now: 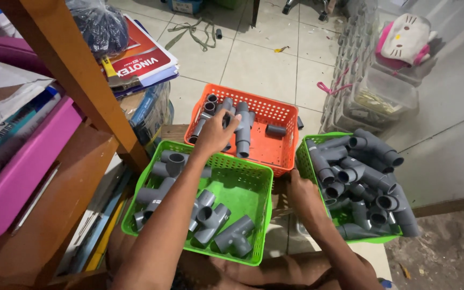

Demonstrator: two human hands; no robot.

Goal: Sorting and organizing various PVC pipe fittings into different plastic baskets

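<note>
3 perforated plastic baskets are seen on the tiled floor: an orange basket at the far centre, a green basket near and left, and a second green basket at the right, heaped with grey PVC pipe fittings. The left hand is stretched across the near green basket to the orange one, its fingers curled down onto a grey elbow fitting; whether the piece is actually gripped cannot be told. That fitting lies directly under the left hand, its long axis running roughly near to far, beside an upright tee fitting. The right hand is well apart from it, resting against the near-left rim of the right basket, fingers hidden, so its spread cannot be told. The fittings are smooth, matte and tubular, with thick socket ends. A wooden shelf post stands at the left.
</note>
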